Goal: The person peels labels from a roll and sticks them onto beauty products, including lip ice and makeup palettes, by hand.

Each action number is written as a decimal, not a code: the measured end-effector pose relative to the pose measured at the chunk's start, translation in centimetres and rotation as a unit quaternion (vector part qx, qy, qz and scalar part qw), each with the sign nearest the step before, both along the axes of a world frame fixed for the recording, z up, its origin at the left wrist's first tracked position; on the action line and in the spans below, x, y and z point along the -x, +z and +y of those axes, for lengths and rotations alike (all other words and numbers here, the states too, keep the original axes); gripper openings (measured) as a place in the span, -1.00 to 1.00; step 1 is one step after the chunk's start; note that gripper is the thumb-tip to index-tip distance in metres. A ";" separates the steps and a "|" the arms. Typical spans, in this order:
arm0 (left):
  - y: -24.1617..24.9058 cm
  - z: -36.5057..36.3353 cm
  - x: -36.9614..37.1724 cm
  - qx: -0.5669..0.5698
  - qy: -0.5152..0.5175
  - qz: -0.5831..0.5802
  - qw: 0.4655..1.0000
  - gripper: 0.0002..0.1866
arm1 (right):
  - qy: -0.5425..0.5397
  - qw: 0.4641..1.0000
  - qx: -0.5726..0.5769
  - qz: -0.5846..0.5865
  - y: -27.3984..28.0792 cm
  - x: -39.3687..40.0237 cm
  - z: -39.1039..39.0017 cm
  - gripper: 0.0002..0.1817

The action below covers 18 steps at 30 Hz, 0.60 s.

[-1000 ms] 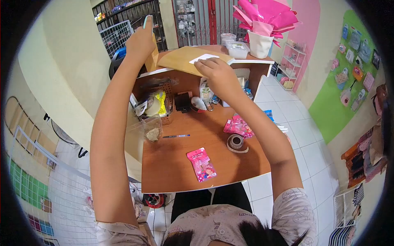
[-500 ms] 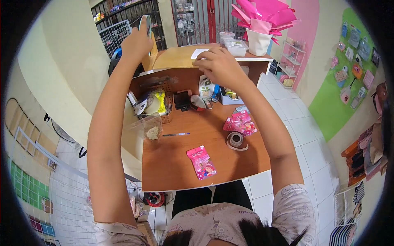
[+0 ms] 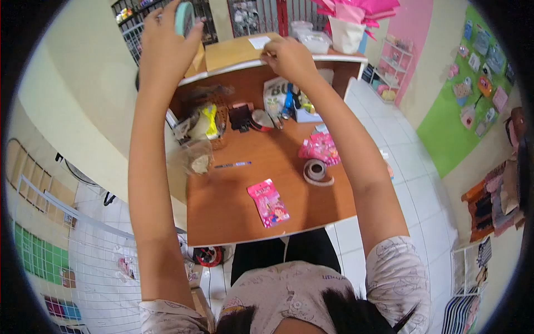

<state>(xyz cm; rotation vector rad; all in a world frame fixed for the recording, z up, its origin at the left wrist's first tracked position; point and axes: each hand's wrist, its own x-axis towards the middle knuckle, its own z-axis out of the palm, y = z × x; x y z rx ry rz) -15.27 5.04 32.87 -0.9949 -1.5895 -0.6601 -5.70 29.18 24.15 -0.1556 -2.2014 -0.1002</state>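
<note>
My left hand [image 3: 169,47] is raised at the upper left, thumb and fingers curled around a teal-rimmed round thing [image 3: 184,19], whose kind I cannot make out. My right hand [image 3: 292,58] reaches over the front edge of the counter's upper ledge, its fingertips pinched together. Whatever they hold, if anything, is hidden. Just beyond those fingertips a small white paper [image 3: 259,42] lies on a tan surface [image 3: 233,53]. On the desk below, a pink lip-product packet [image 3: 268,203] lies flat.
A pen [image 3: 232,165] and a bag of pale stuff [image 3: 200,162] lie left on the desk [image 3: 222,211]. To the right are pink packets [image 3: 318,149] and a ribbon roll [image 3: 316,168]. A basket [image 3: 220,119] stands behind. A white pot [image 3: 347,36] stands on the ledge.
The camera view has shifted, so the desk sits higher in the picture. My left hand has moved up and left, its thumb now spread apart. My right hand remains pinched near the white paper.
</note>
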 end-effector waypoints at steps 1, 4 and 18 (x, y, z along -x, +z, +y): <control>-1.2 -1.0 -1.9 -0.016 -0.054 0.017 0.998 -0.42 | 0.050 0.997 -0.029 0.052 -0.5 -0.4 0.1 -0.84; -7.1 -3.8 -8.3 -0.009 -0.188 -0.145 0.971 -0.65 | 0.166 0.969 -0.062 0.172 -2.1 -2.4 0.2 -0.78; -30.7 -4.8 -17.6 0.286 -0.274 -0.360 0.845 -0.63 | 0.007 0.950 0.309 -0.044 -24.4 -24.1 -4.7 -0.77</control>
